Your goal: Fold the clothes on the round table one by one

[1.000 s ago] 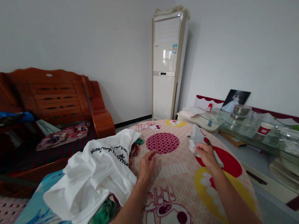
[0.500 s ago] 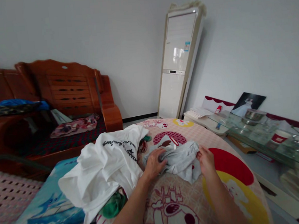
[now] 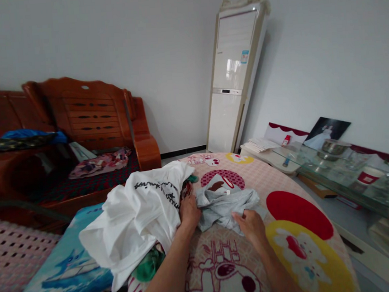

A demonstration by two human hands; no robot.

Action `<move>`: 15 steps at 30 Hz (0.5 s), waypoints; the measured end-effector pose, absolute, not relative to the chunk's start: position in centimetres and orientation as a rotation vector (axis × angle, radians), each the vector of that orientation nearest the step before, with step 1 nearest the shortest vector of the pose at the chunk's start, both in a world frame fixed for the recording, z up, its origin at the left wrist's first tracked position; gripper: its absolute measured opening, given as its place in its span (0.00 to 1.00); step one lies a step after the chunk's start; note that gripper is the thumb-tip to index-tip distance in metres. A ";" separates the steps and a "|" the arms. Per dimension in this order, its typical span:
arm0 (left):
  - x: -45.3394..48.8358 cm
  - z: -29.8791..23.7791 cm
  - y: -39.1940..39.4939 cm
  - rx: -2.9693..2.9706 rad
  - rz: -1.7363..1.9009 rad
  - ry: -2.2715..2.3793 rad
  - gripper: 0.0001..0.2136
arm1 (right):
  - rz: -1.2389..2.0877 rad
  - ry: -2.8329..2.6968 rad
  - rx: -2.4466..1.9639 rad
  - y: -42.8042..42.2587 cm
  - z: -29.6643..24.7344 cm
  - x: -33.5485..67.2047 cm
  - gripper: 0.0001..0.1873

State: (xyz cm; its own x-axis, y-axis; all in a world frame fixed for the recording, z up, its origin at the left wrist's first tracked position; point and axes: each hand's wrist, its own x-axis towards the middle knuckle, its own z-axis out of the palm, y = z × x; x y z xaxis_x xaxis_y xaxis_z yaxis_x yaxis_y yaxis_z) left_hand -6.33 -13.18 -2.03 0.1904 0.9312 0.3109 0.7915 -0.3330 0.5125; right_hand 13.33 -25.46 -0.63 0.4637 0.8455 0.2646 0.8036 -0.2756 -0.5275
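Lying beside left hand (image 3: 189, 213) (grip unclear): grey garment (image 3: 222, 207), pinched nearside by right hand (image 3: 252, 225).

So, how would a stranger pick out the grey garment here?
Find the pink-covered table with the curved edge. Near its middle, by the left hand and the right hand, lies a crumpled grey garment. Unlike the larger white garment to its left, which carries black lettering, it is grey with a brown and red print.

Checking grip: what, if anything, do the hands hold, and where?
The right hand seems to pinch the grey garment at its near edge; whether the left hand holds anything cannot be told.
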 end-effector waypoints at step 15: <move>-7.4 1.1 -13.8 1.448 0.932 0.805 0.22 | 0.309 -0.620 -1.470 -26.0 4.8 21.9 0.15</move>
State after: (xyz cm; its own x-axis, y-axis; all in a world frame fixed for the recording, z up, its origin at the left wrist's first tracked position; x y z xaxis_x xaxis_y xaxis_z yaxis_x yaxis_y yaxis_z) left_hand -7.43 -13.82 1.11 0.4445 0.8909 0.0935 -0.0367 -0.0862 0.9956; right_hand 21.90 -26.04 4.79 0.8083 0.5538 0.1999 0.1741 0.0994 -0.9797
